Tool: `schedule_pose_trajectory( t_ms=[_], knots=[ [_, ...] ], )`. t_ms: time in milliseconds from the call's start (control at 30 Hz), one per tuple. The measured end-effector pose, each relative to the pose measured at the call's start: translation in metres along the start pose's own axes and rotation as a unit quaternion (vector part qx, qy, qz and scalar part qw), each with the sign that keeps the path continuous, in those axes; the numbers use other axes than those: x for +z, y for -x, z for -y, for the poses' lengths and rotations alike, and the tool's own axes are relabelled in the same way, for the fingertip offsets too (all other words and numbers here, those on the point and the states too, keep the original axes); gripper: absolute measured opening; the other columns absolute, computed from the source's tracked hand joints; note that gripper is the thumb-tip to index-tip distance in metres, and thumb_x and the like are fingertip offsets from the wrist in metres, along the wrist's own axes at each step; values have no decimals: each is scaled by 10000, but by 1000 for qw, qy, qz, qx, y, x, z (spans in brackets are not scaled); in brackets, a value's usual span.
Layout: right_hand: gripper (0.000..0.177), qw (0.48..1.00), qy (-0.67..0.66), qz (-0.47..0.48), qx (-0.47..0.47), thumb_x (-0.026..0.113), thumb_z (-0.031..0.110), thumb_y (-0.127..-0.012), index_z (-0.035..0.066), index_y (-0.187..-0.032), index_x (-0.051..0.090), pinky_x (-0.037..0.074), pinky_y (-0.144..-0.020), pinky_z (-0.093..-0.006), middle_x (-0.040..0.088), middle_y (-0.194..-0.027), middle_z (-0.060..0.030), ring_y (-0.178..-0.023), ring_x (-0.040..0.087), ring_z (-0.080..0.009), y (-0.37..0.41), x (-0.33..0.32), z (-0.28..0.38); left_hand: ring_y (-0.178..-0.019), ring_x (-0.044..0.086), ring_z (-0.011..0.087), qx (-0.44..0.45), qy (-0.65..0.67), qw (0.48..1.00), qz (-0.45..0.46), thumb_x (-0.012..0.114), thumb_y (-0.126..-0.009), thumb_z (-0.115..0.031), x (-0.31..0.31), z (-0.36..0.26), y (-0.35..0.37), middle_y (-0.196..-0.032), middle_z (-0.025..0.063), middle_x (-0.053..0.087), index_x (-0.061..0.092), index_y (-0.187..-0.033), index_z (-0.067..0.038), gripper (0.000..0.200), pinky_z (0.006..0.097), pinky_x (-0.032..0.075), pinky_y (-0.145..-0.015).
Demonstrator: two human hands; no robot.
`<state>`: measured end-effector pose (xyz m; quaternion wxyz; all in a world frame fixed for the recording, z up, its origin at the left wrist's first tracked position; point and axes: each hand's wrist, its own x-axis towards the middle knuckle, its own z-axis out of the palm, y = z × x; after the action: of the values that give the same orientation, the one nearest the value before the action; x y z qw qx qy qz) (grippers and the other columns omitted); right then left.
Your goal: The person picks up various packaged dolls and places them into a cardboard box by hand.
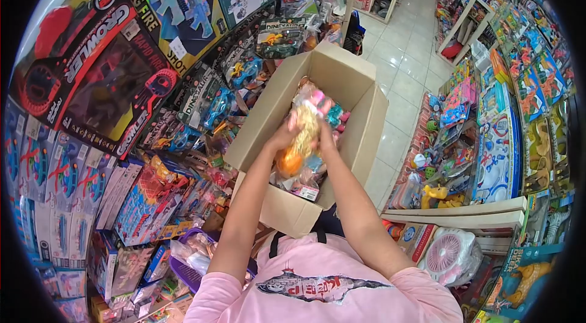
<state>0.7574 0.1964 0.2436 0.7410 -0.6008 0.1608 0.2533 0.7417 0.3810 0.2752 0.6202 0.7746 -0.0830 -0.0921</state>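
Note:
An open cardboard box (pixel 366 122) stands in front of me, flaps up, with several bagged toys inside. Both of my hands reach into it. Between them is a plastic-wrapped toy (pixel 304 137) with yellow, hair-like strands and an orange part at its lower end. My left hand (pixel 284 135) grips its left side, while my right hand (pixel 327 138) holds the right side; motion blurs the fingers. Pink and teal wrapped toys (pixel 334 114) lie just beyond. A small package with a white label (pixel 307 192) rests at the box's near end.
Dinosaur toy packs (pixel 278 37) crowd the left shelf, with large boxed toy guns (pixel 177 3) above. A purple basket (pixel 183 274) holding bagged items is at lower left. To the right are a wrapped pink fan (pixel 448 254) and toy shelves. A tiled aisle (pixel 397 67) runs ahead.

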Motion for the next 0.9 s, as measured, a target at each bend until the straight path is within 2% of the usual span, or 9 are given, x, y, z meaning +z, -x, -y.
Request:
schedule_pose_trajectory(
  t_ms=[33,67,133,300,433,567,700,833,900],
  knots=[
    [935,971,99,-208,-59,592,673,-789,22,-1427,383,435,-968,-393,481,-1373,-223,-1188,534,-311,-3,12,-20,-1390,341,321,-75,-77,993,40,641,-909,-379,1,27,-5,-1460,255,375,289,-1459,43,777,378,291,-1125],
    [935,971,99,-208,-59,592,673,-789,22,-1427,383,435,-968,-393,481,-1373,-223,-1188,534,-311,0,14,-24,-1411,299,350,-149,-153,974,79,642,-905,-386,1,43,-5,-1489,268,321,226,-1482,41,829,392,266,-1144],
    [1018,923,267,-275,-31,635,675,-758,-55,-1412,358,404,-1019,-410,474,-1368,-255,-1215,521,-349,10,21,-22,-1389,333,350,-147,-172,973,51,647,-900,-392,2,11,15,-1469,266,354,237,-1469,27,818,391,286,-1130],
    [1082,880,386,-263,85,472,714,-830,-114,-1469,194,345,-1098,-401,319,-1494,-303,-1335,434,-372,28,50,9,-1397,307,382,-68,-303,951,-2,654,-884,-401,-12,18,16,-1461,292,345,203,-1449,23,838,399,295,-1123],
    [1019,852,437,-274,95,442,683,-861,-106,-1466,219,350,-1095,-394,391,-1457,-289,-1308,469,-368,25,57,7,-1444,208,371,-86,-288,952,68,659,-869,-381,-30,34,12,-1527,226,263,195,-1506,-15,869,404,213,-1178],
    [833,834,470,-262,123,352,614,-926,-73,-1395,399,359,-1085,-407,508,-1375,-247,-1271,513,-344,8,50,-2,-1464,198,308,-88,-362,912,171,643,-865,-427,-29,59,-4,-1571,183,235,306,-1481,-15,815,399,197,-1183],
    [691,809,529,-230,118,289,530,-976,-23,-1252,598,392,-1052,-415,601,-1281,-208,-1236,549,-314,-1,48,-2,-1462,215,302,-132,-353,905,200,626,-868,-456,-32,24,-1,-1559,202,259,282,-1494,-18,839,389,191,-1186],
    [691,782,575,-215,108,261,532,-982,0,-1184,652,416,-1019,-413,643,-1210,-200,-1206,573,-297,10,53,8,-1428,295,306,-111,-374,899,200,618,-874,-419,-36,34,-1,-1518,209,339,314,-1476,-21,783,375,236,-1168],
    [591,790,564,-183,153,360,480,-978,8,-1189,645,430,-998,-418,660,-1183,-187,-1183,584,-298,17,57,21,-1408,333,317,-105,-371,902,193,606,-882,-383,-37,8,9,-1498,214,372,344,-1456,-11,732,373,271,-1153]
  ],
)
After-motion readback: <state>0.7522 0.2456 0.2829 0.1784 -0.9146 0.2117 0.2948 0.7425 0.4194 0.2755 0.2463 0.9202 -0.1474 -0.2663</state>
